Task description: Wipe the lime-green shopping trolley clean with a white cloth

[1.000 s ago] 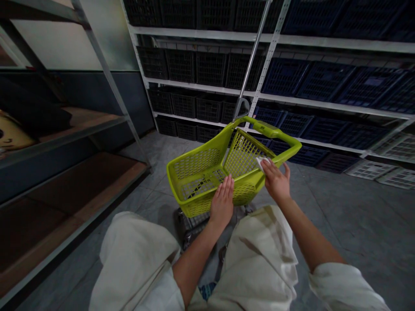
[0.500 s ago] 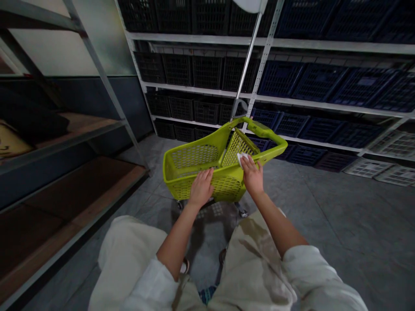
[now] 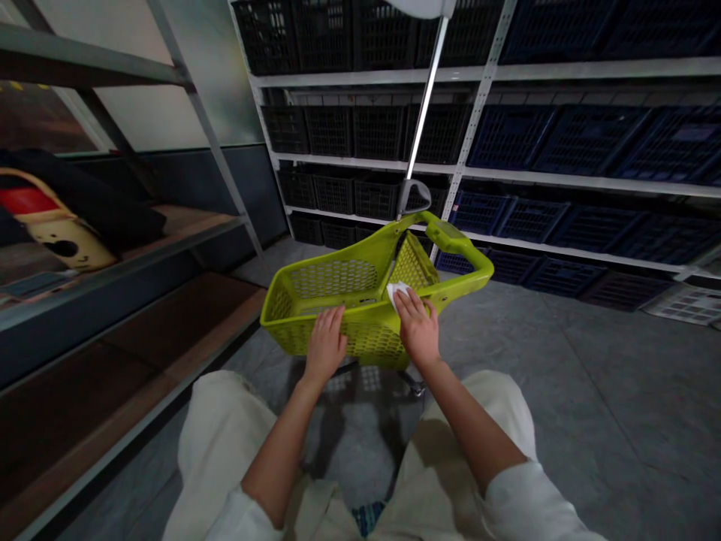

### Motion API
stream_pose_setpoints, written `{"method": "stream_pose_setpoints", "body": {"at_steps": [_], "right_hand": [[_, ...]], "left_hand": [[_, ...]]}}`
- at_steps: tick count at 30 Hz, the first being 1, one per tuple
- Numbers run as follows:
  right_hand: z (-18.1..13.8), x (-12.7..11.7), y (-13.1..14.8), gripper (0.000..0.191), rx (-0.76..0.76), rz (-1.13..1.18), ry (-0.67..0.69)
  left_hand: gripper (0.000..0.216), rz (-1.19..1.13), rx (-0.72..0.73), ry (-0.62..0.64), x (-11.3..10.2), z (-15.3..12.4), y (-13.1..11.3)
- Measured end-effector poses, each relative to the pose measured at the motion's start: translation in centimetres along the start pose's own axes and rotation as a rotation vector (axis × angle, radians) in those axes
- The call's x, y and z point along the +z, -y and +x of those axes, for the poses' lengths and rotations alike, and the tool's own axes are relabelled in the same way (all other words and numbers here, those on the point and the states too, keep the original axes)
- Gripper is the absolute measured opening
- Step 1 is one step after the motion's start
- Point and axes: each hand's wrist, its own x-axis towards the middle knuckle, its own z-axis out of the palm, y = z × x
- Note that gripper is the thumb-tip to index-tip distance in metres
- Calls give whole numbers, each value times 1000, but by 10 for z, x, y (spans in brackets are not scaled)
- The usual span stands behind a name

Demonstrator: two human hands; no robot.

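Observation:
A small lime-green plastic shopping cart [image 3: 375, 342] with perforated walls stands on the floor between my knees and the shelves. My left hand [image 3: 325, 347] holds its near side, the fingers at the top rim and the palm against the outer wall. In my right hand [image 3: 417, 330] is a white cloth [image 3: 396, 293], pressed on the near rim close to the rear. The cart's handle [image 3: 476, 270] rises to the right of that hand. A grey pole [image 3: 426, 105] stands up from the cart's far rear corner, with its top cut off by the frame.
White shelving [image 3: 372, 161] with black crates [image 3: 338, 192] and blue crates [image 3: 532, 218] stands behind the cart. A metal rack [image 3: 225, 225] with wooden boards is at left, holding a yellow-and-red bag [image 3: 67, 237]. The grey floor [image 3: 529, 353] extends to the right.
My right hand has slid the cloth along the near rim, away from the handle toward the front. My left hand stays at the rim. The view has shifted, showing more of the left rack.

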Motion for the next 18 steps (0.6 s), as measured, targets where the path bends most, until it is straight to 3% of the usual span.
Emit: {"method": "stream_pose_setpoints", "body": {"at_steps": [5,9,14,18], "right_hand": [[-9,-17,22,55,5,13,20],[-16,-31,38,55,0,18,40],[-24,-57,41,52,-67,-4,103],[-21,-87,-8,54,-83,-67,92]], "left_hand": [[57,16,-68,-84,-11,-28,-10],[57,72,-291,-153,-22,-30,-54],[78,-77,-25,-13,-26,-6,-116],[84,-124,125,31,-26,3,-130]]}}
